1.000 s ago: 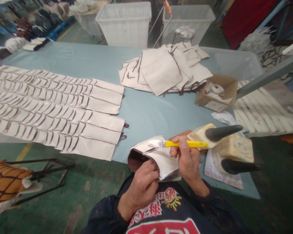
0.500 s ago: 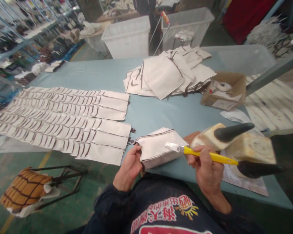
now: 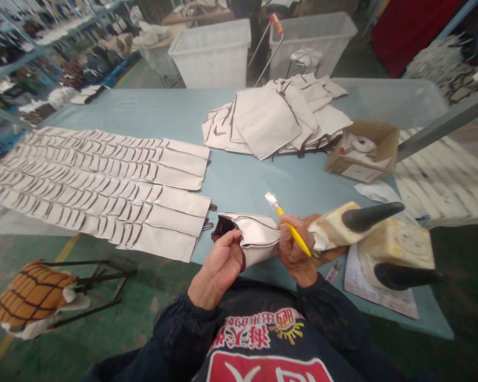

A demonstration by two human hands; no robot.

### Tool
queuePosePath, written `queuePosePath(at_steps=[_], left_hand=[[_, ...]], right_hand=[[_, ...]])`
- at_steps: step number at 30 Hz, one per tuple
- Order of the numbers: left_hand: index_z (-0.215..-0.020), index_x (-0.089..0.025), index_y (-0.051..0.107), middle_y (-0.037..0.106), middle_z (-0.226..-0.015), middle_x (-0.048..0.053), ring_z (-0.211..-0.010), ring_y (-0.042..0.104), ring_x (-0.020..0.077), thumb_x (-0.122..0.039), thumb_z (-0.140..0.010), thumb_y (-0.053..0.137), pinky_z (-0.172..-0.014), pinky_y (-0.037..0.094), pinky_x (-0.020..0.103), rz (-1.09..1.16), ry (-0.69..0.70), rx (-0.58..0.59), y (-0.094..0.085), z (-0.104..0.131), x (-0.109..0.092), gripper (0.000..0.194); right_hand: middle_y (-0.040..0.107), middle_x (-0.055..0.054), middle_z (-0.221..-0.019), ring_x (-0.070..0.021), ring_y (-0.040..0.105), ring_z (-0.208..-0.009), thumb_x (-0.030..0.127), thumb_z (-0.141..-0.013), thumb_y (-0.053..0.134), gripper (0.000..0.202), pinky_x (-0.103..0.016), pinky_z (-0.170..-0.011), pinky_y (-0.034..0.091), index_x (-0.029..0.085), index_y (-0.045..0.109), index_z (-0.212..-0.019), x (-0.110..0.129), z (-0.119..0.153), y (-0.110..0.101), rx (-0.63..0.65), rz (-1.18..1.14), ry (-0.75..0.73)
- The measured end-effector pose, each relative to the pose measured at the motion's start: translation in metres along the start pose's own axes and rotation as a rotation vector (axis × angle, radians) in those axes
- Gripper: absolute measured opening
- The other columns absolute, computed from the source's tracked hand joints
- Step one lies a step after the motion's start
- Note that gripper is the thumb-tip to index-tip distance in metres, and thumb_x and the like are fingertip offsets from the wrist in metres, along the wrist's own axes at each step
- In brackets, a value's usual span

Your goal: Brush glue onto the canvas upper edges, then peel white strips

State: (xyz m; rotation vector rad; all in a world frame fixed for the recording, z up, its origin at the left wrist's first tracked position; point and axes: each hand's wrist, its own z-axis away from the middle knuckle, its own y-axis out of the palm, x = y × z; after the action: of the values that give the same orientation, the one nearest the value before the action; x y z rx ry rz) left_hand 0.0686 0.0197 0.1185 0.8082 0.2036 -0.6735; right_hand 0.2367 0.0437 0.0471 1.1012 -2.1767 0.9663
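Observation:
A cream fabric piece (image 3: 258, 232) with dark edging lies near the table's front edge, its dark opening facing left. My left hand (image 3: 222, 261) has its fingers bent at this opening, pinching the upper layer. In my right hand (image 3: 297, 246) is a brush (image 3: 293, 233) with a yellow handle; its whitish bristles point up and away, above the table. The right fingers are also against the piece's right end. Right of this hand stand two stained cream containers (image 3: 400, 249) with black horn-like spouts.
Overlapping cream pieces (image 3: 103, 185) form long rows at the left. More are heaped (image 3: 266, 119) at the back. A cardboard box (image 3: 362, 148) holds a tape roll. Small pink-handled snippers (image 3: 333, 271) lie by the containers. White bins stand beyond; a padded stool (image 3: 32, 297) is lower left.
My right hand has moved left, and the brush has turned from lying across the piece to pointing up and away. My left hand has shifted right, and the piece's left end now gapes.

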Motion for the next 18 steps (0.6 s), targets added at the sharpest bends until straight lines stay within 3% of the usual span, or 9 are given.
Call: queuePosePath(at_steps=[2, 4, 7, 9, 11, 15, 18], left_hand=[[-0.09, -0.016, 0.069, 0.073, -0.075, 0.001, -0.059, 0.065, 0.0112, -0.017, -0.092, 0.061, -0.058, 0.055, 0.021, -0.027, -0.026, 0.04, -0.005, 0.006, 0.002, 0.008], [-0.086, -0.017, 0.07, 0.072, -0.073, -0.001, -0.054, 0.059, 0.0083, -0.034, -0.094, 0.065, -0.052, 0.047, 0.018, -0.146, 0.027, 0.1, -0.013, 0.014, 0.004, 0.02], [-0.099, -0.018, 0.077, 0.077, -0.086, 0.003, -0.072, 0.066, 0.0141, -0.051, -0.092, 0.067, -0.072, 0.056, 0.025, -0.505, 0.208, 0.231, -0.025, 0.029, 0.007, 0.035], [-0.115, -0.018, 0.077, 0.08, -0.105, 0.008, -0.096, 0.071, 0.0236, -0.05, -0.089, 0.072, -0.096, 0.055, 0.037, -0.719, 0.285, 0.314, -0.032, 0.037, 0.01, 0.04], [-0.126, -0.017, 0.073, 0.077, -0.123, 0.011, -0.113, 0.069, 0.03, -0.044, -0.089, 0.072, -0.109, 0.05, 0.045, -0.871, 0.336, 0.362, -0.038, 0.041, 0.014, 0.045], [-0.128, -0.019, 0.072, 0.078, -0.123, 0.01, -0.116, 0.068, 0.0286, -0.029, -0.1, 0.055, -0.113, 0.048, 0.048, -1.165, 0.511, 0.457, -0.047, 0.039, 0.023, 0.035], [-0.129, -0.022, 0.071, 0.079, -0.12, 0.01, -0.115, 0.069, 0.0269, -0.016, -0.101, 0.045, -0.111, 0.051, 0.046, -1.297, 0.68, 0.567, -0.056, 0.035, 0.028, 0.039]], right_hand=[[0.073, -0.006, -0.086, -0.0199, 0.067, -0.075, 0.035, -0.103, 0.049, 0.021, -0.032, -0.069, 0.051, 0.023, 0.066, -0.106, 0.002, -0.008, -0.003, -0.008, 0.018, 0.005], [0.073, -0.007, -0.088, -0.0197, 0.068, -0.077, 0.033, -0.103, 0.049, 0.02, -0.032, -0.071, 0.051, 0.023, 0.066, -0.107, 0.005, -0.016, -0.008, -0.015, 0.019, -0.015], [0.074, -0.006, -0.088, -0.0192, 0.068, -0.077, 0.03, -0.103, 0.05, 0.018, -0.031, -0.071, 0.051, 0.023, 0.066, -0.108, 0.007, -0.02, -0.013, -0.029, 0.035, -0.044], [0.073, -0.005, -0.086, -0.0184, 0.067, -0.073, 0.029, -0.104, 0.049, 0.018, -0.03, -0.069, 0.051, 0.023, 0.065, -0.108, 0.008, -0.017, -0.015, -0.026, 0.042, -0.071], [0.073, -0.004, -0.085, -0.0179, 0.068, -0.072, 0.028, -0.104, 0.048, 0.018, -0.029, -0.068, 0.051, 0.023, 0.065, -0.109, 0.009, -0.01, -0.017, -0.008, 0.036, -0.148], [0.073, -0.003, -0.084, -0.0168, 0.071, -0.076, 0.027, -0.106, 0.046, 0.018, -0.027, -0.068, 0.053, 0.022, 0.063, -0.108, 0.015, 0.004, -0.022, 0.058, -0.017, -0.293], [0.069, -0.001, -0.076, -0.0161, 0.068, -0.068, 0.029, -0.106, 0.044, 0.02, -0.029, -0.064, 0.052, 0.022, 0.062, -0.1, 0.028, 0.012, -0.034, 0.089, -0.067, -0.218]])
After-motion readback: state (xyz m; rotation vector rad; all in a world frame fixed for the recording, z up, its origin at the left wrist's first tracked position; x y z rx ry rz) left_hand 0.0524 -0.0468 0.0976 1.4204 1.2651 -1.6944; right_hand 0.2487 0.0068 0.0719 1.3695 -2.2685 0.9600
